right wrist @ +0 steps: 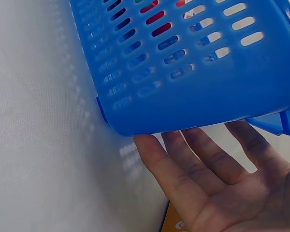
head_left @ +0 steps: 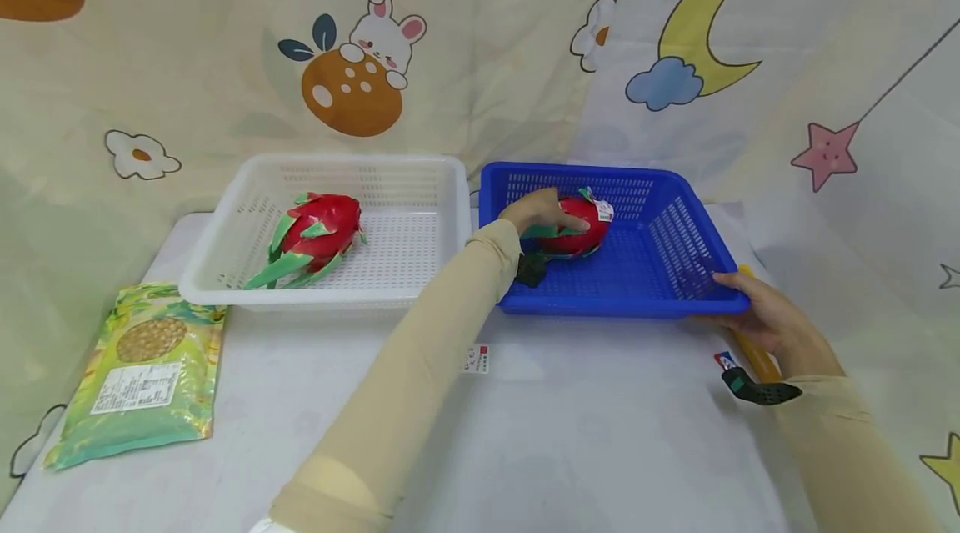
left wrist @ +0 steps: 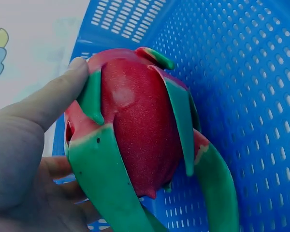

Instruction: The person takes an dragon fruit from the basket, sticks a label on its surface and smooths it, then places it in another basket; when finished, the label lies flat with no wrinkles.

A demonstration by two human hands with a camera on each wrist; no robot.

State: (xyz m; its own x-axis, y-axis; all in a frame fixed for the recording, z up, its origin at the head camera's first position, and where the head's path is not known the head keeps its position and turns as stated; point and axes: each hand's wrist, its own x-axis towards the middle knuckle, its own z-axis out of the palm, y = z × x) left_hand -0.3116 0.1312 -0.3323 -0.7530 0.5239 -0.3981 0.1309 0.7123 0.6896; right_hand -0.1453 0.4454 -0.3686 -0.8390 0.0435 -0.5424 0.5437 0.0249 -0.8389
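Observation:
My left hand reaches into the blue basket and grips a red dragon fruit with green leaf tips. In the left wrist view, the thumb lies along one side of that dragon fruit while the other fingers curl beneath it, partly hidden. At the basket's front right corner is my right hand, its thumb over the rim and its fingers below. The right wrist view shows the fingertips against the basket's lower edge. A second dragon fruit lies inside the white basket.
The white basket stands left of the blue one, both against a printed cloth backdrop. A green and yellow bag lies at the table's left. Beneath my right hand is a yellow-orange object. A small label sits on the white table.

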